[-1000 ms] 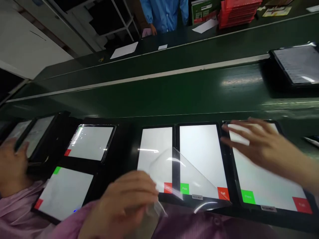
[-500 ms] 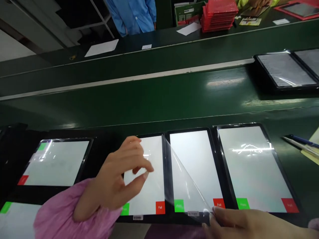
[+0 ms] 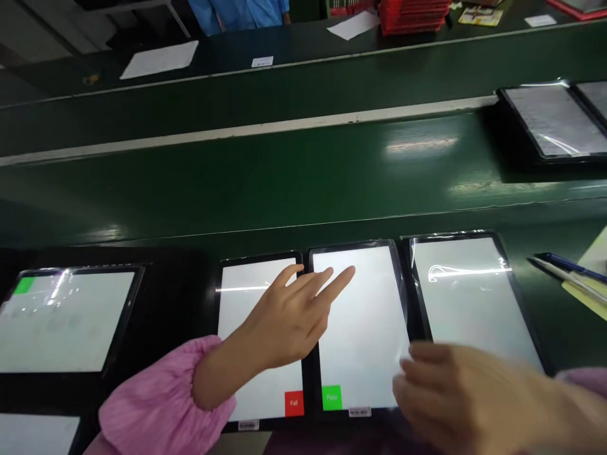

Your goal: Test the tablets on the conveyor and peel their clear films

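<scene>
Several black-framed tablets with white screens lie in a row on the green bench. My left hand (image 3: 284,322) is open, its fingers spread above the gap between the second tablet (image 3: 244,303) and the middle tablet (image 3: 360,328). A clear film (image 3: 401,297) lies over the middle tablet, showing mainly as a shine along its right edge. My right hand (image 3: 465,398) is blurred, with its fingertips at that tablet's lower right corner. It hides the lower part of the right tablet (image 3: 467,303). A further tablet (image 3: 61,319) sits at the left.
A blue pen and a white pen (image 3: 566,275) lie on pale yellow paper at the right. Beyond a raised white-edged shelf (image 3: 246,131), more tablets (image 3: 554,120) stand at the upper right. A co-worker's blue sleeve (image 3: 237,9) and a red stack (image 3: 412,14) are at the top.
The film's folded-back flap has gone down onto the middle tablet. My right hand has let go of the bottom edge and moved up to the right. My left hand has shifted right, its fingers opening.
</scene>
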`<state>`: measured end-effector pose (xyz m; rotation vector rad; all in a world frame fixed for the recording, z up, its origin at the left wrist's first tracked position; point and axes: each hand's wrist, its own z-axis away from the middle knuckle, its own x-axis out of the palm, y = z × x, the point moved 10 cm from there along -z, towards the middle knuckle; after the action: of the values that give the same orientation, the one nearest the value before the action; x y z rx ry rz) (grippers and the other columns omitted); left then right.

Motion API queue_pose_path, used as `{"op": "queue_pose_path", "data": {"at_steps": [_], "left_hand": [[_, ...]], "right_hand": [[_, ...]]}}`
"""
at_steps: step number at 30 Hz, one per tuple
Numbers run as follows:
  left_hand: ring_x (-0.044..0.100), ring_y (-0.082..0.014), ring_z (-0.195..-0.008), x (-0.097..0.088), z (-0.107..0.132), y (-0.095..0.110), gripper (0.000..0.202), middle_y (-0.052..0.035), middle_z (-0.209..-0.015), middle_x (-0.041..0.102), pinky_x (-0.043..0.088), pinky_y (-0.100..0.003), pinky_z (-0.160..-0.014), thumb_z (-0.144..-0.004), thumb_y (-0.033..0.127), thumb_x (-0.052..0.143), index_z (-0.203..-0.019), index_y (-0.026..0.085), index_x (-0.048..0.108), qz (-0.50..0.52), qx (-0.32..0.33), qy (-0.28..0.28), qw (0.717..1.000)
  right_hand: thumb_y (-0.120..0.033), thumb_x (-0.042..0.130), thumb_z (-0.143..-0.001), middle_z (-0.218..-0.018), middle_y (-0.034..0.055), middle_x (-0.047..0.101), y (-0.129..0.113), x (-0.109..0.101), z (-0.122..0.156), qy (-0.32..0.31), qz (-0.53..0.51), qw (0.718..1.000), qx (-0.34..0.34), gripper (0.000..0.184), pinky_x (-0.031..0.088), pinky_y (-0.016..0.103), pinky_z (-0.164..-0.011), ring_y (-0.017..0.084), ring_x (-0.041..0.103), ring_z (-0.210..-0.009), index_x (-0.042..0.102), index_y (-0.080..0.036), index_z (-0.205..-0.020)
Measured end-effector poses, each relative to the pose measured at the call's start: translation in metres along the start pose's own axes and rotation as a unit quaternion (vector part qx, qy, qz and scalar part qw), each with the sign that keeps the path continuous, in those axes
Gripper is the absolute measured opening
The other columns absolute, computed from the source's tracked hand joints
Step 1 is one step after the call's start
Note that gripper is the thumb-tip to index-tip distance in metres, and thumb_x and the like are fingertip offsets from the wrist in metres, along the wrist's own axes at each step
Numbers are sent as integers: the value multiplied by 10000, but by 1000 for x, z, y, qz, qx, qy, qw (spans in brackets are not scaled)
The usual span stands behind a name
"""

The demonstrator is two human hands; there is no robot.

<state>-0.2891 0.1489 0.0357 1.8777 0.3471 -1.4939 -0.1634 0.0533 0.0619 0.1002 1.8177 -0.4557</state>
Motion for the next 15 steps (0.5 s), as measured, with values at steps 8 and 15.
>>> {"op": "queue_pose_path", "data": {"at_steps": [8, 15], "left_hand": [[740, -201, -1013, -54, 98, -26, 254, 17, -1117, 772, 610, -339, -956, -1055, 285, 513, -1262, 333, 651, 32, -143, 126, 981], [694, -228, -799, -23, 213, 14, 169, -11, -860, 675, 614, -439, -843, -1017, 401, 593, -953, 284, 697, -101, -175, 113, 973]], "right_hand": [[-318, 677, -980, -848, 11, 709, 179, -47, -17, 190, -224, 920, 261, 139, 529, 248, -570, 127, 644, -652, 700, -185, -948], [-236, 748, -946, -794, -1, 617, 207, -49, 10, 266, -245, 837, 409, 169, 479, 246, -632, 110, 571, -704, 604, -187, -873]]}}
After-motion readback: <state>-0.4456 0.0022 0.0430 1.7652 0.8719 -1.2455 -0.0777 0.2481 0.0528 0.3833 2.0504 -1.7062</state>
